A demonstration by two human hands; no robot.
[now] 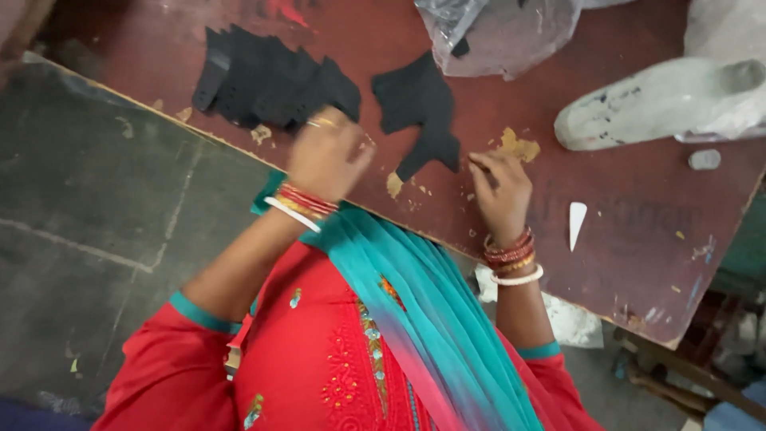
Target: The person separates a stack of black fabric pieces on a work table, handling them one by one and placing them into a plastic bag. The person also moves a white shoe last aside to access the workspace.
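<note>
My left hand (327, 156) is blurred, its fingers curled at the right edge of a fanned stack of black cut pieces (263, 76) on the dark red table (638, 231). Whether it grips one I cannot tell. A single black shaped piece (419, 112) lies flat to the right of the stack. My right hand (499, 191) rests on the table with its fingers pinched together at that piece's lower right edge. Both wrists carry red and white bangles.
A clear plastic bag (503, 32) lies at the table's far edge. A white shoe form (654, 104) lies at the right, with a small grey lump (704, 160) and a white pointed chip (576, 223) nearby. Grey floor (96, 207) runs along the left.
</note>
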